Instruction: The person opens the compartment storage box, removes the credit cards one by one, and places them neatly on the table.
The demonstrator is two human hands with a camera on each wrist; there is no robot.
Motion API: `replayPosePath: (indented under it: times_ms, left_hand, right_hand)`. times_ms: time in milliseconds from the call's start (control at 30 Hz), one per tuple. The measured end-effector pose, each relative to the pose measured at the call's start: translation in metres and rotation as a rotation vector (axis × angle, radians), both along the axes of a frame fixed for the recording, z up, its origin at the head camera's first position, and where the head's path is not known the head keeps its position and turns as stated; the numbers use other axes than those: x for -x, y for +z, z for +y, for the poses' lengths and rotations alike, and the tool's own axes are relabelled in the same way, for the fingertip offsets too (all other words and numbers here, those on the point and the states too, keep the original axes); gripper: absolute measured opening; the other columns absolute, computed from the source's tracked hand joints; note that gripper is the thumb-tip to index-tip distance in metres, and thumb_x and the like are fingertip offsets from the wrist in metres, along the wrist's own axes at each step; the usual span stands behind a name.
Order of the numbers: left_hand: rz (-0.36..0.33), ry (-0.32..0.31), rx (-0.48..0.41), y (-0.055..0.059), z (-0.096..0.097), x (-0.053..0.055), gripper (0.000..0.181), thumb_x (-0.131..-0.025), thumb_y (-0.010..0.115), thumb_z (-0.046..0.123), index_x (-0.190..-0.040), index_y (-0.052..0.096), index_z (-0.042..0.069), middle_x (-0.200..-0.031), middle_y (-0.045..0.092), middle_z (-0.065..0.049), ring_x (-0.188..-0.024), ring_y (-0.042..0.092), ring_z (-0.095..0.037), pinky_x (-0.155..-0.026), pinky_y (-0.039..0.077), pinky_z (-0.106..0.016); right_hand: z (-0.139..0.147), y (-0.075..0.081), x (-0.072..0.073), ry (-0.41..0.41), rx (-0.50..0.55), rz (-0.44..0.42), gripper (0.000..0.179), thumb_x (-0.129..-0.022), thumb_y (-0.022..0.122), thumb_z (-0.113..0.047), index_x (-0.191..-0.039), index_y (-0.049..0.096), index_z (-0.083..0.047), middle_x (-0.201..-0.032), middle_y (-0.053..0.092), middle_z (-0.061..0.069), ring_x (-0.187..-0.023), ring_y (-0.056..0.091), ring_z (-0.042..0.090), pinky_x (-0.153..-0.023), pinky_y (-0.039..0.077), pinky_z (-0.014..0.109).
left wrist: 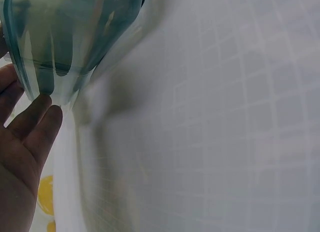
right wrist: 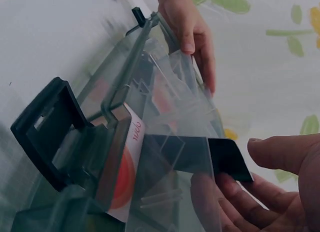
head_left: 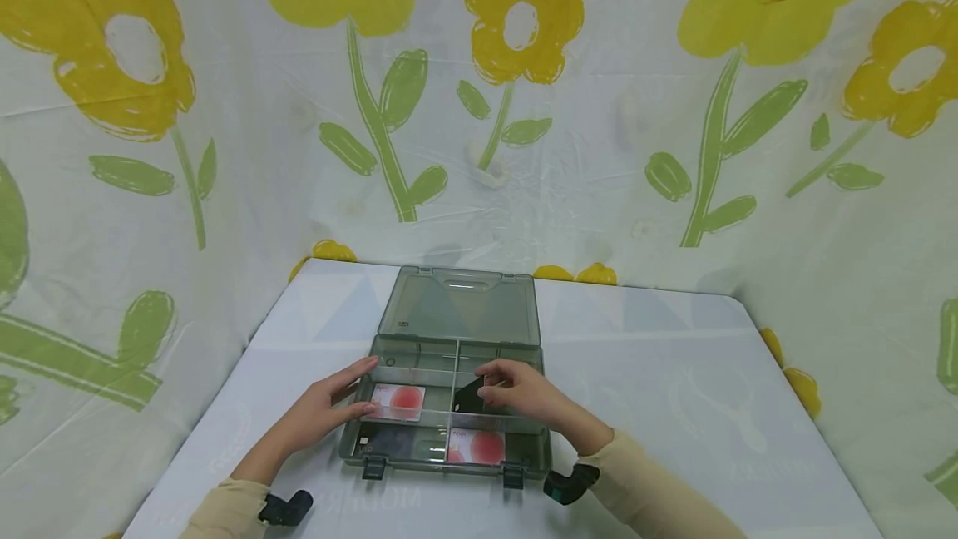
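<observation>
A translucent grey-green compartment box (head_left: 437, 466) lies on the table with its lid raised at the back. My left hand (head_left: 329, 406) rests against the box's left side, fingers mostly straight; the left wrist view shows its fingertips touching the wall. Over the middle right compartment, my right hand (head_left: 524, 393) pinches the edge of a black card (head_left: 467, 398). In the right wrist view that card (right wrist: 227, 154) stands tilted past a clear divider (right wrist: 172, 192). Red-and-white cards lie in the middle left compartment (head_left: 404, 400) and the front one (head_left: 479, 446).
A dark card (head_left: 382, 442) lies in the front left compartment. The open lid (head_left: 460, 306) leans back behind the box, and two latches (head_left: 374, 467) hang at its front edge. White table (head_left: 659, 406) surrounds it; a flower-printed curtain (head_left: 599, 148) encloses the table.
</observation>
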State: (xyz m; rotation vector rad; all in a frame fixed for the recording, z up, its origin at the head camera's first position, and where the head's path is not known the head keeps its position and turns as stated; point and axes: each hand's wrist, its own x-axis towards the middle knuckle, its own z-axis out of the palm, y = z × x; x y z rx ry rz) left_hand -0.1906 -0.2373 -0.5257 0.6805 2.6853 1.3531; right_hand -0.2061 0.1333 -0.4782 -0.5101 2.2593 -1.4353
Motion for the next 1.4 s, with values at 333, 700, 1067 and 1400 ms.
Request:
replayPosePath:
  times_ms: [333,700,1067,1400]
  left_hand:
    - [-0.005,0.004,0.003,-0.001,0.000,0.001,0.074,-0.092,0.076,0.033,-0.154,0.045,0.008,-0.159,0.041,-0.013,-0.144,0.038,-0.039,-0.113,0.042,-0.043]
    - [-0.002,0.014,0.016,-0.003,0.001,0.001,0.073,-0.093,0.075,0.034,-0.154,0.046,0.009,-0.159,0.041,-0.012,-0.143,0.041,-0.038,-0.113,0.044,-0.042]
    - [-0.029,0.024,-0.011,-0.002,0.002,-0.001,0.073,-0.092,0.077,0.031,-0.154,0.046,0.009,-0.160,0.040,-0.014,-0.144,0.039,-0.039,-0.112,0.043,-0.050]
    - [0.013,0.007,0.003,-0.003,0.001,-0.001,0.072,-0.092,0.077,0.027,-0.154,0.045,0.008,-0.163,0.036,-0.009,-0.146,0.037,-0.030,-0.114,0.042,-0.034]
  right_hand:
    - [-0.006,-0.005,-0.003,-0.044,0.008,-0.029,0.039,-0.098,0.069,-0.016,-0.133,0.060,-0.002,-0.113,0.070,0.011,-0.092,0.072,0.021,-0.086,0.063,0.041]
    - [-0.004,-0.005,-0.001,-0.062,0.041,-0.056,0.038,-0.098,0.067,-0.008,-0.133,0.059,0.003,-0.113,0.069,0.016,-0.095,0.071,0.030,-0.079,0.064,0.035]
    - [0.001,-0.005,-0.002,-0.075,0.074,-0.067,0.038,-0.097,0.066,-0.004,-0.134,0.058,0.004,-0.114,0.069,0.017,-0.092,0.071,0.027,-0.077,0.065,0.037]
    - [0.011,-0.005,-0.004,-0.114,0.049,-0.027,0.036,-0.096,0.065,-0.001,-0.131,0.061,0.001,-0.112,0.067,0.016,-0.092,0.071,0.025,-0.074,0.066,0.037]
